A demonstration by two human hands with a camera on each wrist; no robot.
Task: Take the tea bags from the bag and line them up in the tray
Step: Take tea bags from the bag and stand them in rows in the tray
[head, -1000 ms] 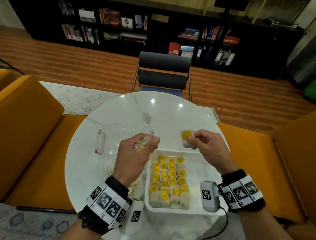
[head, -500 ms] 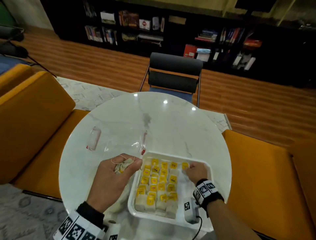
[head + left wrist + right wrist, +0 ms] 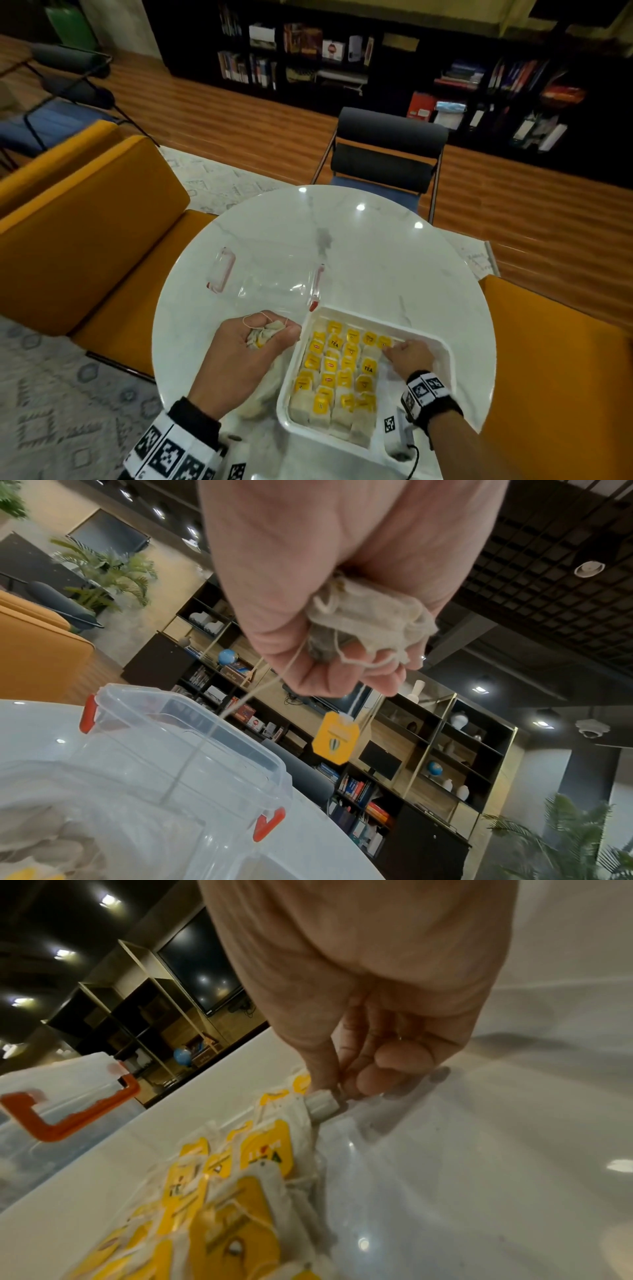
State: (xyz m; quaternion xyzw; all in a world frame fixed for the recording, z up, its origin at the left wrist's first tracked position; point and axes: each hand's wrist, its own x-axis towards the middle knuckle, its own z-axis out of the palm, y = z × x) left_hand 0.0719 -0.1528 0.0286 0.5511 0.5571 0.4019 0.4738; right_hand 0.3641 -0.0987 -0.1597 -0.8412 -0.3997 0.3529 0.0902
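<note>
The right hand (image 3: pixel 409 354) has come down from above the counter (image 3: pixel 376 246) into the white tray (image 3: pixel 442 346), and the tea bag (image 3: pixel 320 1106) it carried a second ago now sits at the far end of the fourth column, at about 1 o'clock in the tray. Thumb and forefinger pinch its top edge in the right wrist view, so the bag is placed but, as far as I can judge, not yet let go. That starts a new column beside the three full ones of lined-up tea bags (image 3: pixel 330 373), whose yellow tags face up; the strip of tray at 3 o'clock is bare, so there is room for more.

The left hand (image 3: pixel 246 353) hovers just left of the tray at 9 o'clock, its fingers curled round a crumpled bunch of tea bags (image 3: pixel 363 620); one yellow tag (image 3: pixel 335 737) dangles from it on a string, and a second string runs down toward the bag (image 3: pixel 260 397) lying under that hand. These are likely the next to go in.

A clear plastic box with red clips (image 3: pixel 270 277) stands at 11 o'clock, just beyond the tray's corner, off the placing path. The loose strings look like the main nuisance: they could snag and drag a neighbour out of line. A dark chair (image 3: pixel 387 150) stands across the counter at 12 o'clock.
</note>
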